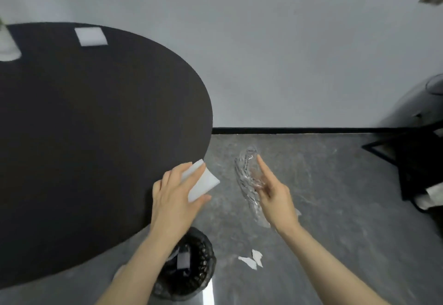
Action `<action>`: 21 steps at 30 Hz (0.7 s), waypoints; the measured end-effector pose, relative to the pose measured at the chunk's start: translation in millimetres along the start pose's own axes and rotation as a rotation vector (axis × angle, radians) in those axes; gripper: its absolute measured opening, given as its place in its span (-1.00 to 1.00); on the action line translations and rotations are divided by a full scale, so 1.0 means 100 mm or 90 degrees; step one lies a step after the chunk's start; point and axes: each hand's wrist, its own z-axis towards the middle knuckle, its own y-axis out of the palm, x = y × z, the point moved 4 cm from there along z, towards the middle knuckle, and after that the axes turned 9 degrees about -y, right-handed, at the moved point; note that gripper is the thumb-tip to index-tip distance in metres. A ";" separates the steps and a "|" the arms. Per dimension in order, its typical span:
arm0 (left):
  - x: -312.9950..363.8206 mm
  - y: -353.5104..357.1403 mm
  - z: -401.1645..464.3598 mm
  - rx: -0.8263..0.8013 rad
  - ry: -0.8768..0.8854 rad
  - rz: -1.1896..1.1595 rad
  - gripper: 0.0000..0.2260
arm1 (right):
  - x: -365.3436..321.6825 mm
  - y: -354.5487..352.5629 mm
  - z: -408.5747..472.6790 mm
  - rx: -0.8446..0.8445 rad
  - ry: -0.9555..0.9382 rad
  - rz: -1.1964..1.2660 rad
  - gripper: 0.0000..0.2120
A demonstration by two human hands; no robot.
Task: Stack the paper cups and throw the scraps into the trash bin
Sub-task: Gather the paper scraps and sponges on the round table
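Observation:
My left hand (176, 193) holds a white paper scrap (202, 181) between thumb and fingers, just past the right edge of the round black table (96, 124). My right hand (273, 189) holds a crumpled clear plastic wrapper (245, 172) in the air over the floor, index finger stretched out. A black mesh trash bin (189, 266) stands on the floor below my left forearm, with a pale strip inside it. Another white paper piece (91, 36) lies at the table's far side. A white cup-like object (8, 45) shows at the table's far left, cut off by the frame edge.
Two small white paper scraps (251, 259) lie on the grey floor right of the bin. A black frame and a dark rounded object (412, 112) stand at the right by the wall. A black skirting strip runs along the wall's foot.

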 end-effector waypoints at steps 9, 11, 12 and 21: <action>-0.43 0.84 -0.87 -0.134 -0.033 0.041 -0.36 | 0.77 0.60 -0.93 0.016 0.147 0.241 -0.37; -0.75 0.91 -1.00 -0.128 -0.076 0.071 -0.34 | 0.88 0.88 -1.09 0.035 0.201 0.324 -0.33; -0.91 0.93 -1.06 -0.119 -0.098 0.089 -0.33 | 0.94 1.04 -1.15 0.042 0.231 0.357 -0.31; -2.08 1.11 -1.26 -0.042 -0.142 0.153 -0.41 | 1.62 2.67 -1.42 0.035 0.354 0.442 -0.28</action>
